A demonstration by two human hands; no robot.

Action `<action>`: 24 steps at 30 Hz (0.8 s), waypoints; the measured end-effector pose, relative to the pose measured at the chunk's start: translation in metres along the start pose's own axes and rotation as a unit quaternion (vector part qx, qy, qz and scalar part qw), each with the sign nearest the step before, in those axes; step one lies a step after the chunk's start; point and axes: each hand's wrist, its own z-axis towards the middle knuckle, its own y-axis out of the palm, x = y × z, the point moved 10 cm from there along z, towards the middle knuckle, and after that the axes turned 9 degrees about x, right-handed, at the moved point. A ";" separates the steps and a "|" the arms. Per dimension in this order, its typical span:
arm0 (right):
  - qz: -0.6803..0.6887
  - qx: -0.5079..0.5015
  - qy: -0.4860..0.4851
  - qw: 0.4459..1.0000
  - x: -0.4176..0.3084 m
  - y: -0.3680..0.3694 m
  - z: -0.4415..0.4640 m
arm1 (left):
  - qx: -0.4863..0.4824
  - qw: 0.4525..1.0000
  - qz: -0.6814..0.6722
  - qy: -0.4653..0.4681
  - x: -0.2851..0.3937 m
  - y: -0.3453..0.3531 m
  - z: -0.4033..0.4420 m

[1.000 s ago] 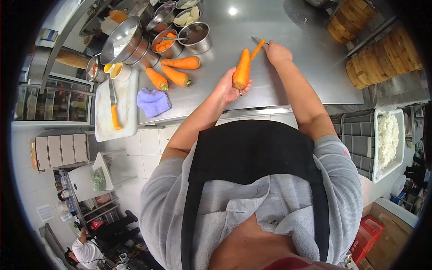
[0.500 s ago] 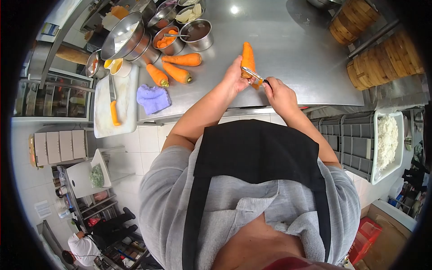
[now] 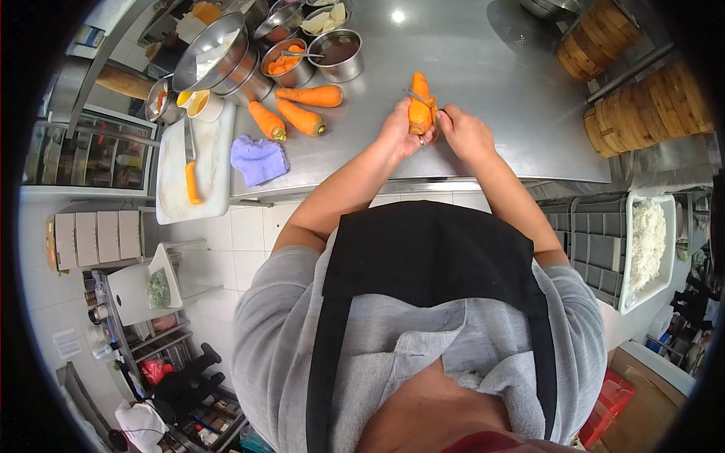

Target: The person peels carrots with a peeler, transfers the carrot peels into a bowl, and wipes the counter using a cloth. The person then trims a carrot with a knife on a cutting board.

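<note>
My left hand (image 3: pixel 402 130) is wrapped round the thick end of a carrot (image 3: pixel 420 118), its narrow tip pointing away from me over the steel table. In my right hand (image 3: pixel 466 134) is a peeler (image 3: pixel 416 98), its head lying across the carrot about midway up. A strip of peel (image 3: pixel 432 103) hangs at the blade. Most of the peeler's handle is hidden by my fingers. To the left, three more carrots (image 3: pixel 302 117) lie together on the table, apart from both hands.
A purple cloth (image 3: pixel 258 160) lies near the table's front edge. Left of it, a knife with a yellow handle (image 3: pixel 191 177) rests on a white cutting board (image 3: pixel 171 189). Steel bowls (image 3: pixel 338 64) crowd the back left; bamboo steamers (image 3: pixel 646 113) stand at the right. Behind, a person (image 3: pixel 143 424) is at lower left.
The peeler has moved up the carrot, from near its thick end to about the middle, my right hand shifting slightly away from me. My left hand keeps its hold on the carrot.
</note>
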 end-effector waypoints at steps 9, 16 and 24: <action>-0.078 -0.071 0.055 0.993 0.041 0.054 0.095 | -0.005 0.999 0.036 0.011 0.001 -0.011 -0.003; -0.074 -0.043 0.068 0.994 0.028 0.026 0.061 | -0.004 0.998 0.048 0.037 0.019 0.008 -0.025; 0.000 0.067 -0.045 0.997 -0.011 -0.028 -0.027 | 0.039 0.999 -0.036 -0.007 0.016 0.007 0.020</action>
